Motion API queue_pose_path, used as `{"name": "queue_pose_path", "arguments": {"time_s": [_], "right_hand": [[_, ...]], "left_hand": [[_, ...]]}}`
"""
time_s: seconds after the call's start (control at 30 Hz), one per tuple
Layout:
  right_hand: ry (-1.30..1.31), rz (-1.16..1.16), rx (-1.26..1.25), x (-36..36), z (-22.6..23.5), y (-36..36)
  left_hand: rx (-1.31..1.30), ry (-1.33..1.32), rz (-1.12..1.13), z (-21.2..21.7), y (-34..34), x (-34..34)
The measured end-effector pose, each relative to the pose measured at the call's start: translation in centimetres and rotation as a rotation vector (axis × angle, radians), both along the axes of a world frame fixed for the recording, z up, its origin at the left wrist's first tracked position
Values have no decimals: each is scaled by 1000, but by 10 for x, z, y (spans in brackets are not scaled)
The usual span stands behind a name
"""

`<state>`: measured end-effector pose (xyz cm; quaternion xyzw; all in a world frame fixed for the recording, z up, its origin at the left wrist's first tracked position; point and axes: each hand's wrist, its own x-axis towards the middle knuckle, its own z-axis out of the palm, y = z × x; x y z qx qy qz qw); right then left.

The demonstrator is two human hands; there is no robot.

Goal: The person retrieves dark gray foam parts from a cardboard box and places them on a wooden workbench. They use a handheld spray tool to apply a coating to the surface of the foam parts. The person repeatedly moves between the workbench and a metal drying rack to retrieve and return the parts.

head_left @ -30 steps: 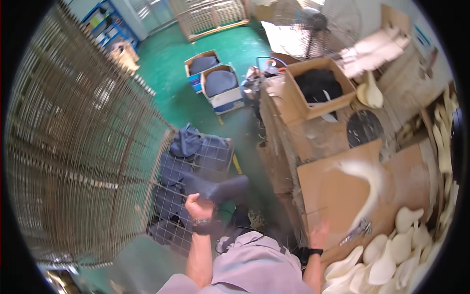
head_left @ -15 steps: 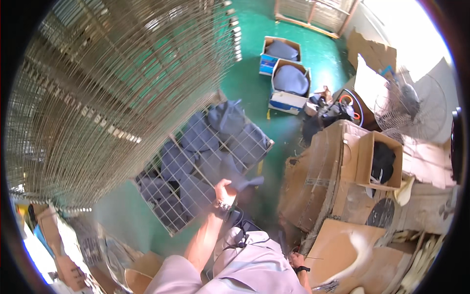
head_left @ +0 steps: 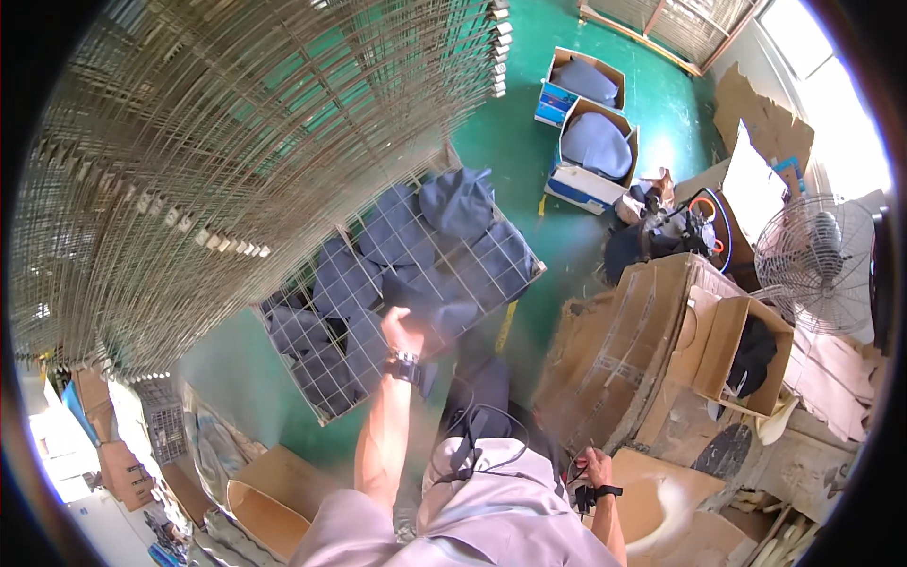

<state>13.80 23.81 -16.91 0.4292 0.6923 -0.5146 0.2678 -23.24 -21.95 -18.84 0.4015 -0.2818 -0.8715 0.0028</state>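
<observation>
My left hand [head_left: 403, 333] is over the near part of a wire mesh rack shelf [head_left: 321, 416], its fingers curled round the edge of a grey-blue sheet piece [head_left: 452, 319]. Motion blurs that piece. Several similar flat grey-blue pieces [head_left: 395, 227] lie across the shelf, and one crumpled piece [head_left: 457, 202] sits near its far corner. Low on the right, beside the cardboard, my right hand [head_left: 595, 467] is held with bent fingers. Something thin and dark shows at its fingertips, too small to name.
Raised wire shelves [head_left: 236, 142] of the rack fill the upper left. Two boxes of grey-blue pieces [head_left: 595, 146] stand on the green floor. To the right are a large cardboard box [head_left: 614, 340], a small open box [head_left: 732, 350] with dark items and a fan [head_left: 822, 250]. An open carton [head_left: 274, 496] is lower left.
My left hand has moved forward and left over the shelf with the grey-blue piece. My right hand has come up a little. The whole view has shifted somewhat.
</observation>
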Motion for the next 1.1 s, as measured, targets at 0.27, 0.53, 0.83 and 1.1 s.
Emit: {"name": "queue_pose_path", "arguments": {"time_s": [0.27, 0.53, 0.83, 1.1], "right_hand": [[-169, -39, -26, 9, 44, 10], [-368, -75, -3, 14, 35, -2], [-341, -17, -57, -32, 4, -10], [-499, 138, 57, 24, -11, -19]], "left_hand": [[27, 69, 5, -67, -57, -108], [-30, 201, 123, -178, -115, -164], [-1444, -536, 90, -427, -226, -170], [-991, -617, -61, -422, -203, -180]]}}
